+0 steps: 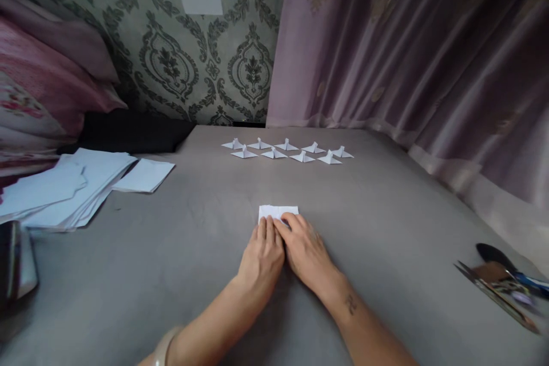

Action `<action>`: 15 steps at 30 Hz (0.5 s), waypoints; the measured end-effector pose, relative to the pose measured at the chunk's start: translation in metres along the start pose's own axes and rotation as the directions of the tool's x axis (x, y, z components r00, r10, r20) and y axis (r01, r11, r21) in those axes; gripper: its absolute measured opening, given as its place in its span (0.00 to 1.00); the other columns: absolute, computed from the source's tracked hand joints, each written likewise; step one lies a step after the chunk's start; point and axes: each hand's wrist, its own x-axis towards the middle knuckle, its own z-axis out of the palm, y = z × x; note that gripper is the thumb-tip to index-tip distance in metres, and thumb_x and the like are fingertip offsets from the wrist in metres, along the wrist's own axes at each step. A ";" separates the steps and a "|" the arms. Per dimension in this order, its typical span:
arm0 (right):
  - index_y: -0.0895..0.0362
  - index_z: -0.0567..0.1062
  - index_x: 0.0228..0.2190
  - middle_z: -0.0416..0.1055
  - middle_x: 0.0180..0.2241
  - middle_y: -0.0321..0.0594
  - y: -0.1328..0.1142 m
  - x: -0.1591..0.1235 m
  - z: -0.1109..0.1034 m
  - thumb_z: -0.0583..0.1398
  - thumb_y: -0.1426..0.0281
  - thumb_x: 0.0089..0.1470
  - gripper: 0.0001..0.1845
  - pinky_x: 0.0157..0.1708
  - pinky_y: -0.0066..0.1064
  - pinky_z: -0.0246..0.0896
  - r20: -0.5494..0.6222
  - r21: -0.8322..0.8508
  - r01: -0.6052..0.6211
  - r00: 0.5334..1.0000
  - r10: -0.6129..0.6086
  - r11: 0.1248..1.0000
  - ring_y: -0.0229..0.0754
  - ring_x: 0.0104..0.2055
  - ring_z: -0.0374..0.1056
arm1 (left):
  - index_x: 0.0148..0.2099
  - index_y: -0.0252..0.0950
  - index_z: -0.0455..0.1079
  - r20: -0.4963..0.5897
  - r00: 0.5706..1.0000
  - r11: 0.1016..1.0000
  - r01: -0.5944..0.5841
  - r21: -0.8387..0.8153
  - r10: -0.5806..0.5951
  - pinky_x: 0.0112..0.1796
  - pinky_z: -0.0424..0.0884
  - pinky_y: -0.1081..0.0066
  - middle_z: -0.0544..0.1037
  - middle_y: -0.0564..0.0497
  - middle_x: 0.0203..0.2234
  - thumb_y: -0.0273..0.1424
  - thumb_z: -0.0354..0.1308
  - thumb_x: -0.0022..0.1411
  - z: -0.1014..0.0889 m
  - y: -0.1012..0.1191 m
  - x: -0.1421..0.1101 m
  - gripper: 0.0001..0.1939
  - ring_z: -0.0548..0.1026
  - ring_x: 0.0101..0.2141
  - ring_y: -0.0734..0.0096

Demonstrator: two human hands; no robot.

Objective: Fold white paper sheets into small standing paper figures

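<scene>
A small folded piece of white paper (278, 211) lies flat on the grey surface straight ahead of me, its near part covered by my hands. With fingers stretched out together, my left hand (261, 251) rests open on the paper's near left part. Bent fingers and thumb of my right hand (306, 249) close on its near right part, right beside the left hand. Farther back, several small folded white paper figures (273, 153) stand in two rows, each with wide pointed sides and a raised middle.
At left are a stack of white paper sheets (98, 183), a smaller pile of cut sheets (146, 176), a black cloth (128, 131) and a dark object (12, 263). Scissors (497, 297) and other small items lie at right. A purple curtain (343, 40) borders the back and right.
</scene>
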 end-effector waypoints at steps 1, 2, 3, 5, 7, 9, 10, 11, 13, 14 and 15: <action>0.52 0.68 0.52 0.68 0.47 0.44 -0.004 -0.003 0.000 0.51 0.78 0.57 0.22 0.45 0.33 0.60 0.011 -0.014 0.003 1.000 -0.003 1.000 0.44 0.47 0.63 | 0.53 0.28 0.67 -0.022 1.000 1.000 0.007 0.012 -0.006 0.50 0.66 0.54 0.69 0.33 0.52 0.18 0.46 0.58 0.003 0.003 -0.004 0.22 0.66 0.54 0.49; 0.53 0.67 0.53 0.67 0.48 0.44 -0.006 -0.005 0.000 0.50 0.78 0.57 0.23 0.46 0.34 0.60 0.018 -0.029 0.000 1.000 0.001 1.000 0.44 0.48 0.62 | 0.55 0.29 0.66 -0.036 0.999 1.000 0.016 0.010 -0.016 0.50 0.66 0.53 0.68 0.33 0.53 0.19 0.46 0.57 0.005 0.005 -0.007 0.23 0.65 0.55 0.48; 0.53 0.66 0.53 0.67 0.50 0.45 -0.008 -0.007 0.000 0.49 0.79 0.56 0.24 0.46 0.34 0.60 0.025 -0.044 -0.005 1.000 0.006 0.999 0.45 0.49 0.62 | 0.55 0.30 0.66 -0.034 0.999 1.000 0.025 0.009 -0.025 0.49 0.66 0.53 0.68 0.32 0.53 0.19 0.47 0.57 0.005 0.005 -0.009 0.23 0.65 0.55 0.48; 0.55 0.67 0.53 0.66 0.52 0.45 -0.009 -0.010 0.000 0.48 0.82 0.54 0.27 0.47 0.36 0.60 0.041 -0.079 -0.025 0.999 0.028 0.997 0.46 0.50 0.61 | 0.53 0.29 0.68 0.006 0.999 0.999 0.044 0.004 -0.044 0.46 0.68 0.54 0.69 0.31 0.53 0.18 0.46 0.57 -0.002 0.001 -0.011 0.22 0.67 0.53 0.47; 0.57 0.67 0.53 0.65 0.53 0.46 -0.008 -0.012 -0.001 0.48 0.83 0.53 0.28 0.46 0.37 0.59 0.054 -0.121 -0.063 0.996 0.070 0.991 0.47 0.51 0.61 | 0.48 0.27 0.71 0.078 0.996 0.999 0.049 0.011 -0.050 0.43 0.70 0.57 0.70 0.29 0.50 0.17 0.46 0.56 -0.014 -0.005 -0.009 0.19 0.70 0.49 0.47; 0.57 0.69 0.52 0.66 0.53 0.46 -0.005 -0.013 -0.004 0.48 0.83 0.53 0.27 0.45 0.38 0.60 0.059 -0.156 -0.110 0.991 0.121 0.982 0.49 0.50 0.62 | 0.44 0.27 0.73 0.156 0.987 0.999 0.048 0.014 -0.050 0.40 0.70 0.59 0.73 0.31 0.46 0.16 0.46 0.55 -0.026 -0.009 -0.005 0.18 0.72 0.45 0.48; 0.57 0.70 0.51 0.67 0.52 0.46 -0.002 -0.014 -0.005 0.48 0.82 0.53 0.26 0.44 0.38 0.60 0.055 -0.168 -0.134 0.988 0.146 0.977 0.49 0.49 0.62 | 0.41 0.28 0.73 0.187 0.981 0.999 0.052 0.008 -0.052 0.38 0.70 0.60 0.74 0.33 0.43 0.16 0.47 0.55 -0.030 -0.011 -0.003 0.16 0.73 0.43 0.50; 0.57 0.72 0.49 0.68 0.51 0.46 0.001 -0.015 -0.007 0.48 0.81 0.54 0.25 0.42 0.38 0.60 0.047 -0.175 -0.156 0.985 0.167 0.972 0.50 0.49 0.63 | 0.38 0.30 0.74 0.211 0.976 0.998 0.061 -0.005 -0.059 0.37 0.70 0.61 0.75 0.36 0.41 0.17 0.48 0.55 -0.034 -0.013 -0.002 0.14 0.73 0.40 0.51; 0.55 0.76 0.43 0.70 0.49 0.44 0.008 -0.014 -0.009 0.49 0.79 0.55 0.20 0.39 0.37 0.60 0.018 -0.164 -0.195 0.980 0.200 0.967 0.49 0.46 0.65 | 0.33 0.33 0.73 0.212 0.973 0.994 0.100 -0.045 -0.089 0.33 0.69 0.63 0.75 0.40 0.35 0.22 0.49 0.60 -0.036 -0.017 0.002 0.11 0.73 0.36 0.55; 0.54 0.77 0.39 0.71 0.48 0.43 0.012 -0.012 -0.009 0.50 0.76 0.57 0.17 0.37 0.37 0.60 -0.002 -0.147 -0.217 0.976 0.219 0.965 0.48 0.45 0.66 | 0.31 0.34 0.72 0.185 0.977 0.990 0.123 -0.066 -0.109 0.32 0.68 0.64 0.75 0.41 0.33 0.26 0.48 0.63 -0.036 -0.019 0.005 0.13 0.73 0.35 0.57; 0.54 0.78 0.34 0.72 0.46 0.43 0.016 -0.009 -0.009 0.51 0.73 0.58 0.15 0.35 0.36 0.59 -0.028 -0.125 -0.243 0.970 0.242 0.962 0.48 0.43 0.66 | 0.30 0.34 0.71 0.139 0.982 0.986 0.142 -0.087 -0.129 0.31 0.67 0.65 0.74 0.42 0.31 0.29 0.46 0.65 -0.034 -0.022 0.007 0.15 0.72 0.34 0.57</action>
